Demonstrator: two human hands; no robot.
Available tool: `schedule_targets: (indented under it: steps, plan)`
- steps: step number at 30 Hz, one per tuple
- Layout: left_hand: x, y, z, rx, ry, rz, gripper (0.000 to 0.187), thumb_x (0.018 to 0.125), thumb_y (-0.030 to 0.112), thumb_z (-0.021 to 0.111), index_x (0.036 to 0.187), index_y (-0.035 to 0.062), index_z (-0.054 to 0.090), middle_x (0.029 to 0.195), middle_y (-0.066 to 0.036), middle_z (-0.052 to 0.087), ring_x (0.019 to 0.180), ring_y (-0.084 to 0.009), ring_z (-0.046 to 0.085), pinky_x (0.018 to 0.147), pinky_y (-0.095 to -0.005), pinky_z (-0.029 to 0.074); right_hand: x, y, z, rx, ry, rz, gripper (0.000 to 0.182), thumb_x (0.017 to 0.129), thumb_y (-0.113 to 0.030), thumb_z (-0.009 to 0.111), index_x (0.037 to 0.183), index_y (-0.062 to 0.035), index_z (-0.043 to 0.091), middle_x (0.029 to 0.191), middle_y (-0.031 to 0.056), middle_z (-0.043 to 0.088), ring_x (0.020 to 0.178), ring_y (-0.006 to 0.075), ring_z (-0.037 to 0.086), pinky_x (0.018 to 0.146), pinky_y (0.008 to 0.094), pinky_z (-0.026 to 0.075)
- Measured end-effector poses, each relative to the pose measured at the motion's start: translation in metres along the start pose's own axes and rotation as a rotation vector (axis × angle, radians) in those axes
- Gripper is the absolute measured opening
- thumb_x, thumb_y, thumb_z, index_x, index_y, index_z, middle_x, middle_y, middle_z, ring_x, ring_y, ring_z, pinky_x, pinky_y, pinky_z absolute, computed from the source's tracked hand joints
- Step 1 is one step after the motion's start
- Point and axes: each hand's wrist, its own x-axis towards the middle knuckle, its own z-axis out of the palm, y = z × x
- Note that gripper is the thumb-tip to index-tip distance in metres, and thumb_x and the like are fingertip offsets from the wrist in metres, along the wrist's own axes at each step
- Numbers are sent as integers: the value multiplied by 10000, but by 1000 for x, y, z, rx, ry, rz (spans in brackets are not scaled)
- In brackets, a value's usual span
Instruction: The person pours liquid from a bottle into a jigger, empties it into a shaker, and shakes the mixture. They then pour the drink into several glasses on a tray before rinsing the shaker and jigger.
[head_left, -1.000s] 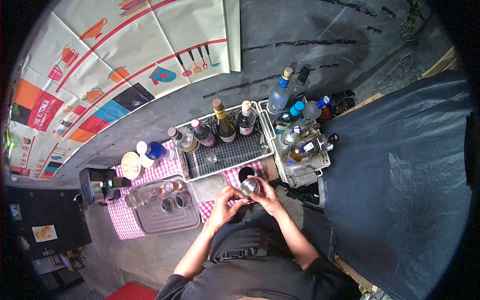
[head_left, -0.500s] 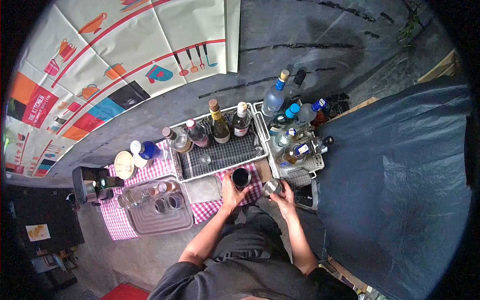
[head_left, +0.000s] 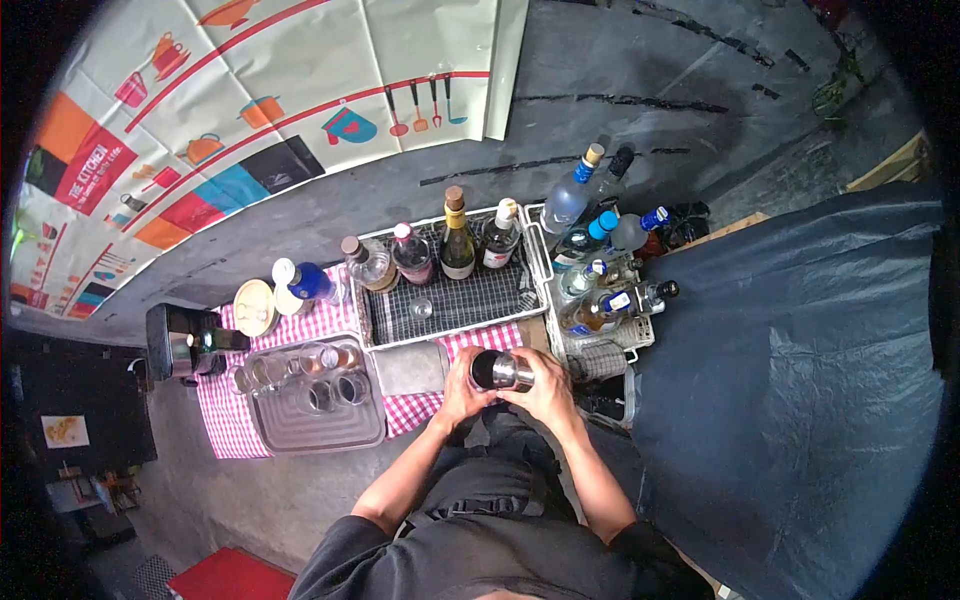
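My left hand [head_left: 460, 395] is wrapped round a shaker tin [head_left: 485, 370] whose dark inside shows from above. A shiny metal shaker top [head_left: 514, 371] sits in the grip of my right hand [head_left: 551, 396], tilted and overlapping the tin's mouth in this view. Both hands are close together in front of my body, over the front edge of the red checked cloth [head_left: 410, 412]. Just left of them lies a grey folded cloth [head_left: 412, 370]. A small clear glass [head_left: 421, 308] stands on the black grid mat [head_left: 480, 292] beyond the hands.
Several bottles [head_left: 458, 250] line the back of the white-rimmed tray. More bottles [head_left: 590, 250] crowd a white basket [head_left: 640, 338] at the right. Left stands a tray [head_left: 330, 437] with several glasses [head_left: 350, 387]. A dark tarp [head_left: 780, 380] covers the right side.
My right hand has brought the metal shaker top leftward to the tin, and the two now meet. My left hand stays round the tin. The camera view has shifted slightly.
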Motion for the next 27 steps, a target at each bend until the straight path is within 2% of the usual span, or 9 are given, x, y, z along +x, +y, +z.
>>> schedule_targets:
  steps: [2, 3, 5, 12, 18, 20, 21, 27]
  plan:
    - [-9, 7, -7, -13, 13, 16, 804, 604, 213, 943, 1276, 44, 535, 1196, -161, 606, 1128, -359, 619, 980, -454, 502, 3, -17, 1, -126, 3, -116, 721, 595, -162, 934, 1233, -38, 622, 1169, 141, 684, 1067, 354, 674, 936, 423, 545]
    - [-14, 15, -13, -50, 20, -1, 809, 591, 161, 917, 1290, 38, 530, 1220, -174, 596, 1152, -380, 601, 997, -468, 495, 2, -23, 3, -127, -4, -125, 721, 595, -162, 934, 1233, -38, 622, 1169, 141, 684, 1067, 354, 674, 936, 423, 545]
    - [-24, 30, -27, -128, 31, -23, 833, 576, 93, 883, 1322, 33, 517, 1267, -188, 583, 1199, -399, 570, 1030, -476, 474, 0, -34, 7, 49, -131, -66, 717, 600, -174, 928, 1236, -27, 629, 1209, 137, 669, 1092, 351, 666, 955, 424, 545]
    - [-60, 49, -63, -72, 29, 4, 847, 583, 61, 871, 1348, 40, 510, 1293, -180, 586, 1229, -384, 551, 1071, -495, 435, -20, -87, 13, 96, -251, -96, 717, 606, -144, 929, 1232, 10, 616, 1250, 174, 659, 1127, 364, 670, 975, 428, 551]
    - [-83, 59, -86, -56, 32, -3, 827, 547, 123, 929, 1289, 29, 575, 1249, -161, 625, 1197, -376, 572, 1032, -469, 466, -42, -121, 21, -4, -288, -136, 679, 637, -124, 918, 1222, 22, 608, 1237, 205, 659, 1103, 385, 673, 942, 428, 562]
    - [-90, 63, -98, -62, -24, 13, 824, 553, 144, 928, 1289, 24, 576, 1270, -156, 622, 1202, -372, 570, 1032, -468, 465, -49, -133, 22, -12, -296, -142, 681, 638, -123, 917, 1226, 23, 608, 1231, 210, 658, 1095, 386, 674, 933, 431, 562]
    - [-92, 67, -105, -21, -29, 63, 792, 601, 189, 940, 1283, 16, 578, 1235, -171, 635, 1161, -358, 610, 1009, -457, 487, -53, -139, 23, -24, -298, -131, 685, 637, -124, 917, 1229, 24, 607, 1221, 212, 660, 1084, 389, 676, 927, 435, 562]
    - [-112, 82, -127, -50, -57, 58, 789, 590, 205, 936, 1271, 13, 585, 1227, -170, 637, 1169, -357, 610, 1017, -447, 485, -77, -172, 31, -70, -259, -157, 684, 637, -130, 917, 1226, 27, 606, 1181, 217, 665, 1052, 406, 678, 914, 440, 562]
